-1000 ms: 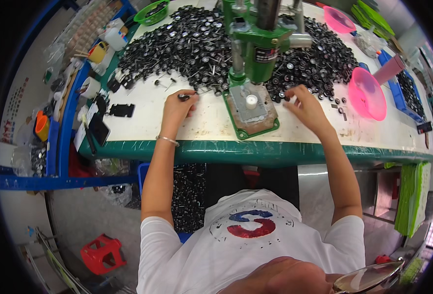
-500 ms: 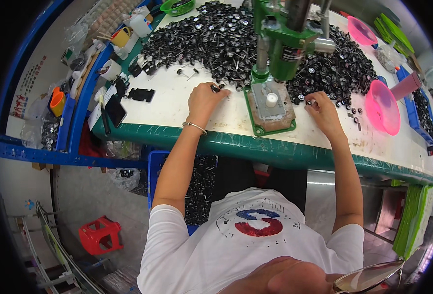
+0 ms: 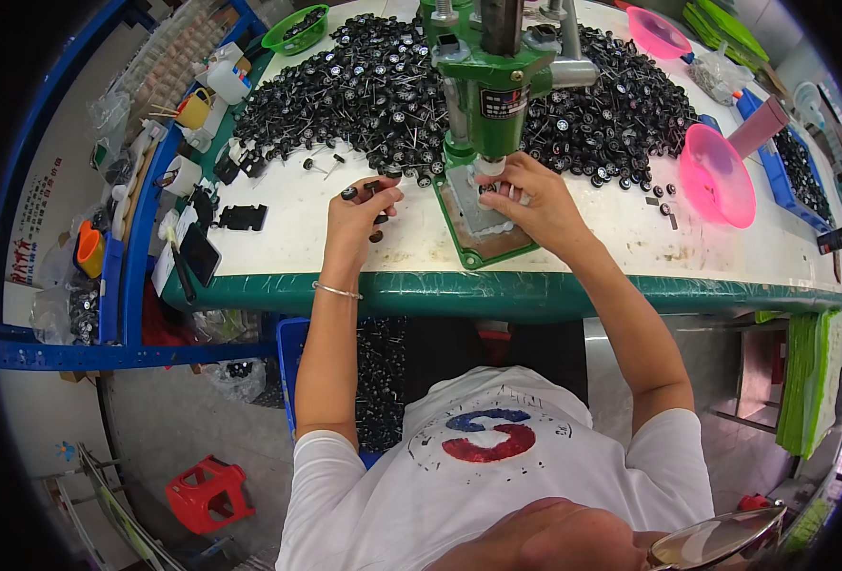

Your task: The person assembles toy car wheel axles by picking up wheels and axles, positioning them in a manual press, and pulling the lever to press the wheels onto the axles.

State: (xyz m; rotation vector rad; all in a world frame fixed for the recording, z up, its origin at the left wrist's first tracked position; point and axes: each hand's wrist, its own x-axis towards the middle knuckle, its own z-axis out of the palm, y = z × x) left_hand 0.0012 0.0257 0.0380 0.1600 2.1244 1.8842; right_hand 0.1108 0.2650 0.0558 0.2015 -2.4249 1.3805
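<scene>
My left hand [image 3: 348, 233] is closed on several small black toy wheels [image 3: 349, 193], some sticking out between the fingers, above the white tabletop left of the press. My right hand [image 3: 546, 211] reaches in from the right over the base plate [image 3: 465, 233] of a green hand press [image 3: 470, 109]. Its thumb and fingers pinch a small black wheel [image 3: 487, 189] under the press head; the fingers partly cover it. Behind both hands spreads a big heap of black wheels [image 3: 383, 90], many with thin metal axles.
A pink bowl [image 3: 721, 181] stands to the right, with a blue bin [image 3: 802, 176] of black parts beyond it. Loose wheels with axles [image 3: 321, 166] lie left of the heap. A phone [image 3: 199, 255] and a black plastic part [image 3: 243, 218] are at the left edge.
My right hand has moved left from the heap's edge to beneath the press head. More wheels now show in my left hand. The whole view has shifted a little.
</scene>
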